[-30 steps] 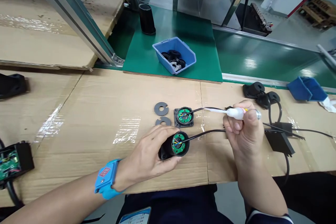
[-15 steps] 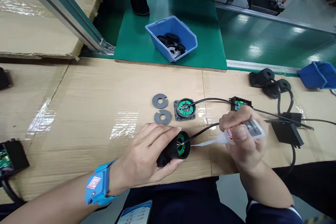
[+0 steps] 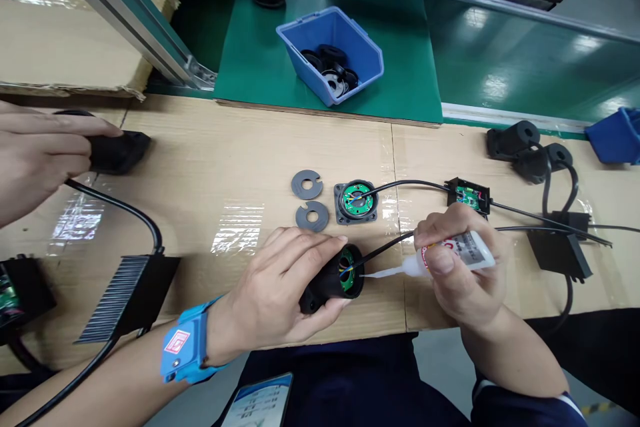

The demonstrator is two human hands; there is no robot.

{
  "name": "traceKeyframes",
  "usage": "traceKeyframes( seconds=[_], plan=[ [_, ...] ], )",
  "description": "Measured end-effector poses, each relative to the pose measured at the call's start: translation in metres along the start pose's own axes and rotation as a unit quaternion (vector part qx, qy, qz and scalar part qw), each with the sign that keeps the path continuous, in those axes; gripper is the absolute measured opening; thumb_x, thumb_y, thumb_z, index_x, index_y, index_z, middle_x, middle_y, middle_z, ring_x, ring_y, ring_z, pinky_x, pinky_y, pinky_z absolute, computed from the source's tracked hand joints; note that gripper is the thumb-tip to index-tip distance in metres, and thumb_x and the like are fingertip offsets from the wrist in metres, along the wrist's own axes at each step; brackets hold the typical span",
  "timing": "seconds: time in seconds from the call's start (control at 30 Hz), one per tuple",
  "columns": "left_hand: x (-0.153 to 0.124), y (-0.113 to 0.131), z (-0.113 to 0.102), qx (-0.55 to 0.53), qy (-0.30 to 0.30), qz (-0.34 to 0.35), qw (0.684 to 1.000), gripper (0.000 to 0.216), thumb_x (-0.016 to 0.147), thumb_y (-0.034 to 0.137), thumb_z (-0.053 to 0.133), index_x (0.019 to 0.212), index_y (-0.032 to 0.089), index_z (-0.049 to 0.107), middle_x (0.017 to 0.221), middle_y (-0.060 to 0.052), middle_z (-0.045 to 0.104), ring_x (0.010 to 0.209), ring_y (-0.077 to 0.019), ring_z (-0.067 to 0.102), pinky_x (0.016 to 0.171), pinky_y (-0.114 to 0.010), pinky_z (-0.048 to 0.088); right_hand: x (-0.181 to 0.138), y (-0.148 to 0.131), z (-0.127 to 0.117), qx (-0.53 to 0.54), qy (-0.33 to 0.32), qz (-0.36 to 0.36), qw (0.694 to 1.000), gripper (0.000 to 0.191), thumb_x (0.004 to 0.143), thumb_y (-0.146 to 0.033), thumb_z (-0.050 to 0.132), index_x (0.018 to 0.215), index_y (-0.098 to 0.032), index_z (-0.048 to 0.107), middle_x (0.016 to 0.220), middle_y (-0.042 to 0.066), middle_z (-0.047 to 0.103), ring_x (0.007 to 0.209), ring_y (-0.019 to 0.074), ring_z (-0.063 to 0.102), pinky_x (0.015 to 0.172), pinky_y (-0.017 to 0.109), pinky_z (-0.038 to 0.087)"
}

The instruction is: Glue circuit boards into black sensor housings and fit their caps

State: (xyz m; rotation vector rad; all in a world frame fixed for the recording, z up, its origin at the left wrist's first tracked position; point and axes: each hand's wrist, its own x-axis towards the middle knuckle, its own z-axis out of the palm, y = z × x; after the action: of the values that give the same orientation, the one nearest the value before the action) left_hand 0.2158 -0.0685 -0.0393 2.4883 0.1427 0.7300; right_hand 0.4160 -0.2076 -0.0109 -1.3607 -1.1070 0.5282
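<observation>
My left hand, with a blue wrist strap, is wrapped round a black cylindrical housing lying on its side. Its open end faces right and shows a green circuit board with thin coloured wires and a black cable. In my right hand is a white glue bottle, its long thin nozzle pointing left at the housing's rim. Beyond the housing lie two grey notched washers and a square black flange holding a round green board.
At the left, another person's hand holds a black housing cabled to a ribbed black box. A blue bin of black parts stands behind. Black boxes and cables lie right. A phone is below the table edge.
Another person's hand has come in at the left with a black housing and a cabled ribbed box. My glue bottle has shifted slightly left, its nozzle now at the housing's opening.
</observation>
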Motion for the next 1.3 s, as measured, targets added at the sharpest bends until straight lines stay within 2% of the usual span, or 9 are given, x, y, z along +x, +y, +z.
traceKeyframes(
  seconds=[0.67, 1.3],
  plan=[
    [0.0004, -0.0015, 0.0004, 0.015, -0.002, 0.008, 1.000, 0.050, 0.084, 0.026, 0.072, 0.125, 0.002, 0.056, 0.110, -0.017, 0.069, 0.098, -0.0267, 0.065, 0.082, -0.040, 0.051, 0.0012, -0.0022, -0.0010, -0.029, -0.022, 0.003, 0.999, 0.018, 0.094, -0.029, 0.068, 0.085, -0.016, 0.059, 0.074, 0.000, 0.053, 0.058, 0.0089, 0.048, 0.051, 0.029, 0.036],
    [0.0000, -0.0012, 0.0000, 0.015, -0.009, 0.001, 1.000, 0.052, 0.082, 0.027, 0.073, 0.126, 0.005, 0.055, 0.108, -0.017, 0.070, 0.098, -0.0286, 0.067, 0.081, -0.041, 0.051, -0.0005, -0.0009, -0.0018, -0.023, -0.025, 0.013, 0.999, 0.013, 0.093, -0.028, 0.068, 0.088, -0.018, 0.061, 0.070, 0.000, 0.051, 0.055, 0.0097, 0.045, 0.049, 0.030, 0.032]
  ],
)
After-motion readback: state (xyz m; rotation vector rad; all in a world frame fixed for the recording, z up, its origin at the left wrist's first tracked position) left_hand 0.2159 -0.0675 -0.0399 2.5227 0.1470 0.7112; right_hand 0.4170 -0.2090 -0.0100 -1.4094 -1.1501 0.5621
